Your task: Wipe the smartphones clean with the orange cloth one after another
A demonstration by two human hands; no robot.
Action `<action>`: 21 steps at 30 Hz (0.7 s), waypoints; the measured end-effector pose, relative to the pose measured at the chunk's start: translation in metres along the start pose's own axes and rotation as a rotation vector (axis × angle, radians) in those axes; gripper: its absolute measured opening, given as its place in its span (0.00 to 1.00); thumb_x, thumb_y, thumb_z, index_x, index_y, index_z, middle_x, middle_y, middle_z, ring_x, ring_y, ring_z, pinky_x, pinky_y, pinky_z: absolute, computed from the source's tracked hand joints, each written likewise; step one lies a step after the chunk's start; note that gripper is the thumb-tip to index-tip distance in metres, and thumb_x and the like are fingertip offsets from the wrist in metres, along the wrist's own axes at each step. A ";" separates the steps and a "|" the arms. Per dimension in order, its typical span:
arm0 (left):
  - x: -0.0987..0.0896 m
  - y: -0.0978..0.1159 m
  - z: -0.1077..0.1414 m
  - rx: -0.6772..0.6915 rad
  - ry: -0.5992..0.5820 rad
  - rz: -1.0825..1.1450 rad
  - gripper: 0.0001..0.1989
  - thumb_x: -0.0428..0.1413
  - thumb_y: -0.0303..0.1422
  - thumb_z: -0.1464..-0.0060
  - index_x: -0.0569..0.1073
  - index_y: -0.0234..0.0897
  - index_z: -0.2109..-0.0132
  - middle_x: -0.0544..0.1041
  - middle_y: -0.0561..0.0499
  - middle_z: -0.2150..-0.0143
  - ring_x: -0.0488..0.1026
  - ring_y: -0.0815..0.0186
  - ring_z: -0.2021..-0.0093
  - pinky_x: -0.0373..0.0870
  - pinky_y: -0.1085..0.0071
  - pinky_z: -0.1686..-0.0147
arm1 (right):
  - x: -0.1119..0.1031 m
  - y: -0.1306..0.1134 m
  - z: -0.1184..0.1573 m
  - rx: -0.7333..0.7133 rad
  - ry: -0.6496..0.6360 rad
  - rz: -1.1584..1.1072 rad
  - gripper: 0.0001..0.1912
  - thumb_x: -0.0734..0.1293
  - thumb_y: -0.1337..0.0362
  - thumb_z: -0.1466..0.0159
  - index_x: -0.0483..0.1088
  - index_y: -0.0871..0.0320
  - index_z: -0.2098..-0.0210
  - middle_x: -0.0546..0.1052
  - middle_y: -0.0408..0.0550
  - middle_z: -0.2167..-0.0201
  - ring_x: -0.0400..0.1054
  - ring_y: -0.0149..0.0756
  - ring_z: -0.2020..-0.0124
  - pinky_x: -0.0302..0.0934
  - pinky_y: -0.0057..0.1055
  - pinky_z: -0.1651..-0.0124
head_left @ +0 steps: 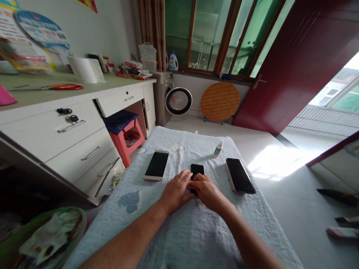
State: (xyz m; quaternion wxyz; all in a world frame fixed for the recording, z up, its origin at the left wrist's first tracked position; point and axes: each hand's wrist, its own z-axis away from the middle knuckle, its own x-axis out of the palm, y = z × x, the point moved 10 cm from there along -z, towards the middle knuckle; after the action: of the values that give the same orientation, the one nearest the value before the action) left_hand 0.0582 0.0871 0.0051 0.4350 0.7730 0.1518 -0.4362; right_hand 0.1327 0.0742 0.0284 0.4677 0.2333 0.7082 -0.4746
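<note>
A small black phone (197, 169) lies on the cloth-covered table (179, 145), partly hidden under both hands. My left hand (176, 189) rests at its left edge, fingers together against its side. Over the lower part of the phone, my right hand (206, 189) has its fingers curled and pinched; what they hold, if anything, is hidden. A gold-framed phone (157, 165) lies to the left with its dark screen up. On the right, another black phone (240, 175) rests on something pinkish. A small spray bottle (218, 149) stands behind, between the middle and right phones.
Drawers (81, 149) and a desktop with a paper roll (84, 69) and red-handled scissors (66, 87) are at left. A red stool (126, 140) stands beside the table. Beyond are a washing machine (162, 99) and round wooden board (220, 101).
</note>
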 end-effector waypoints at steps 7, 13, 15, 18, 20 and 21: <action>-0.001 0.000 -0.002 0.004 -0.008 -0.019 0.29 0.59 0.46 0.46 0.65 0.39 0.41 0.65 0.43 0.37 0.65 0.55 0.40 0.63 0.59 0.41 | -0.002 -0.011 0.008 -0.042 -0.105 -0.053 0.14 0.60 0.74 0.38 0.76 0.55 0.69 0.67 0.43 0.70 0.61 0.29 0.66 0.54 0.24 0.61; 0.000 0.008 -0.001 0.035 -0.059 -0.085 0.24 0.54 0.47 0.42 0.70 0.38 0.44 0.69 0.46 0.39 0.68 0.55 0.43 0.62 0.59 0.42 | -0.006 -0.010 0.009 -0.065 -0.127 -0.100 0.16 0.60 0.77 0.42 0.76 0.56 0.69 0.67 0.43 0.70 0.62 0.29 0.66 0.55 0.23 0.61; -0.001 0.010 0.000 0.041 -0.058 -0.105 0.22 0.53 0.45 0.41 0.72 0.37 0.46 0.70 0.46 0.40 0.69 0.55 0.44 0.63 0.59 0.42 | -0.008 -0.009 0.010 -0.058 -0.127 -0.117 0.17 0.60 0.78 0.43 0.77 0.56 0.68 0.68 0.43 0.70 0.62 0.29 0.66 0.55 0.23 0.61; -0.002 0.013 0.000 0.047 -0.056 -0.126 0.21 0.55 0.43 0.43 0.73 0.37 0.46 0.70 0.45 0.40 0.69 0.55 0.45 0.64 0.59 0.44 | -0.008 -0.010 0.010 -0.056 -0.115 -0.120 0.17 0.59 0.78 0.43 0.77 0.56 0.69 0.68 0.43 0.70 0.62 0.29 0.66 0.55 0.24 0.61; -0.001 0.013 0.000 0.048 -0.054 -0.133 0.22 0.57 0.43 0.44 0.72 0.37 0.46 0.70 0.45 0.40 0.69 0.54 0.45 0.65 0.59 0.44 | -0.008 -0.010 0.010 -0.060 -0.107 -0.120 0.16 0.59 0.77 0.43 0.77 0.56 0.69 0.68 0.44 0.71 0.62 0.29 0.66 0.55 0.24 0.61; -0.001 0.013 0.000 0.048 -0.050 -0.136 0.23 0.57 0.43 0.45 0.72 0.37 0.46 0.70 0.45 0.40 0.69 0.54 0.46 0.65 0.59 0.45 | -0.007 -0.011 0.010 -0.064 -0.108 -0.123 0.16 0.59 0.77 0.43 0.77 0.56 0.69 0.68 0.44 0.71 0.62 0.30 0.66 0.55 0.24 0.61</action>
State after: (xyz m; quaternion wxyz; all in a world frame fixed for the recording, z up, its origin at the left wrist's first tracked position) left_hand 0.0657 0.0794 0.0130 0.3894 0.7598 0.1825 -0.4876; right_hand 0.1322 0.0618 0.0386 0.4823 0.1483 0.7099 -0.4914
